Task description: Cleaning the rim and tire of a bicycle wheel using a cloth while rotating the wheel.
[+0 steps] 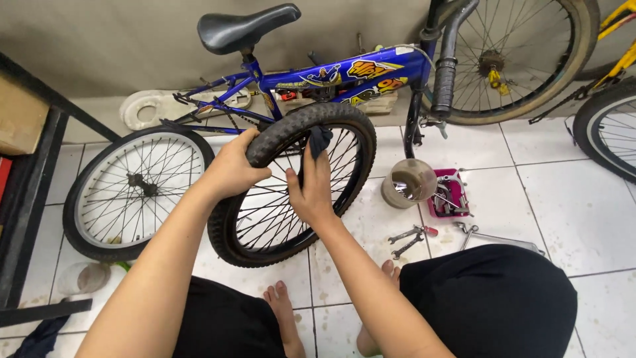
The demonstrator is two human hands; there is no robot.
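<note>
A loose bicycle wheel with a knobby black tyre stands upright on the tiled floor in front of me. My left hand grips the top left of the tyre. My right hand is closed on a dark cloth and presses it against the inside of the rim near the top. Behind the wheel leans a small blue bicycle with a black saddle and its rear wheel still mounted.
A round tin and a pink tray of tools sit right of the wheel, with spanners lying on the floor nearby. More bicycle wheels stand at the back right. A dark metal frame stands at left.
</note>
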